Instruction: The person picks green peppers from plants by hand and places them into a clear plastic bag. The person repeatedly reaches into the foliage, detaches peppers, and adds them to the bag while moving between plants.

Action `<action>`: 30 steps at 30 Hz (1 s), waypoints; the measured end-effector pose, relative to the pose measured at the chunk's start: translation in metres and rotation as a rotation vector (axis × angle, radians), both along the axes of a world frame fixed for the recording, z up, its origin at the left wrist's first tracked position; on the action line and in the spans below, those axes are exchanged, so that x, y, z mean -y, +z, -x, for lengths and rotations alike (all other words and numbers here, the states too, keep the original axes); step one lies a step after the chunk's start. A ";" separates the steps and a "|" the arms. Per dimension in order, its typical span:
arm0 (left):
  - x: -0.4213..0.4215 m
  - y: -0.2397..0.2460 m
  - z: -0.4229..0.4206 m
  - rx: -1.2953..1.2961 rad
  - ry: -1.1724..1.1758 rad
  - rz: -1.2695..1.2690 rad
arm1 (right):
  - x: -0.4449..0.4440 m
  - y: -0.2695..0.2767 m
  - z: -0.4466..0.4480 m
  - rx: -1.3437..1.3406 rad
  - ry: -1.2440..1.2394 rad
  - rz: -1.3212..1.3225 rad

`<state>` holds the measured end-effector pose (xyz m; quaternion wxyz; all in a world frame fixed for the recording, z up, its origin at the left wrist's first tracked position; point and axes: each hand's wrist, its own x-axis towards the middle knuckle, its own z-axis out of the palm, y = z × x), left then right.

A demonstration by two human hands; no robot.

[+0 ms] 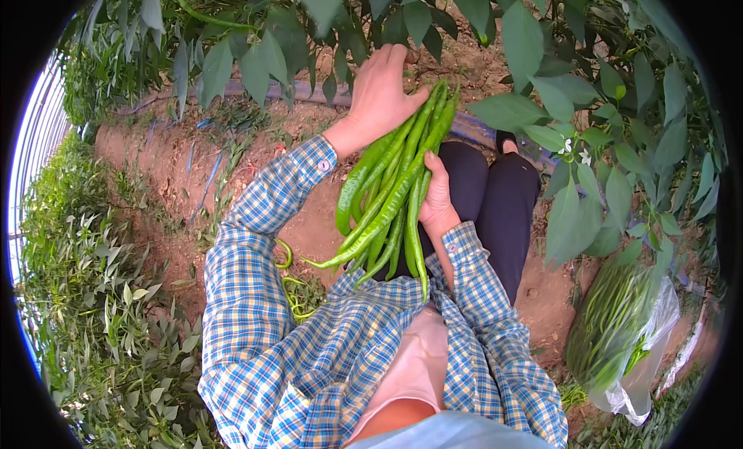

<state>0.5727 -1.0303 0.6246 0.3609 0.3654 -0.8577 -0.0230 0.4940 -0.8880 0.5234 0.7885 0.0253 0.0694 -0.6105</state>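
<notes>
A large bunch of long green chili peppers lies across my lap and front, its stem ends up and its curved tips hanging toward my shirt. My right hand grips the bunch from the right side, thumb on top of the peppers. Above and to the left, my left hand is at the lower leaves of a pepper plant; its thumb is apart from the fingers and beside the stem ends, possibly touching them. Its fingertips are partly unclear near the leaves.
A clear plastic bag full of long green peppers stands on the soil at the lower right. Loose peppers lie at my left side. A drip hose runs along the plant row. Leafy branches hang at the right.
</notes>
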 end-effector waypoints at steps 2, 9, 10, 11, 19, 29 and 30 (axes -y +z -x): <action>-0.005 0.003 0.000 -0.002 -0.030 -0.110 | -0.002 -0.007 0.003 0.056 -0.005 0.039; -0.008 0.011 0.008 0.208 -0.178 0.174 | 0.001 -0.010 0.007 0.110 0.036 0.074; -0.007 0.010 0.009 0.268 -0.195 0.150 | 0.001 -0.011 0.006 0.090 0.029 0.047; -0.011 0.010 0.010 0.244 -0.214 0.007 | -0.001 -0.011 0.006 0.064 -0.014 0.031; -0.051 0.011 -0.017 0.220 -0.386 -0.453 | 0.010 0.001 0.011 -0.033 -0.210 -0.086; -0.042 -0.008 -0.011 0.375 -0.160 -0.536 | 0.014 0.011 0.008 -0.154 -0.207 -0.132; -0.040 -0.001 -0.014 0.386 -0.179 -0.664 | 0.013 0.008 0.008 -0.152 -0.175 -0.127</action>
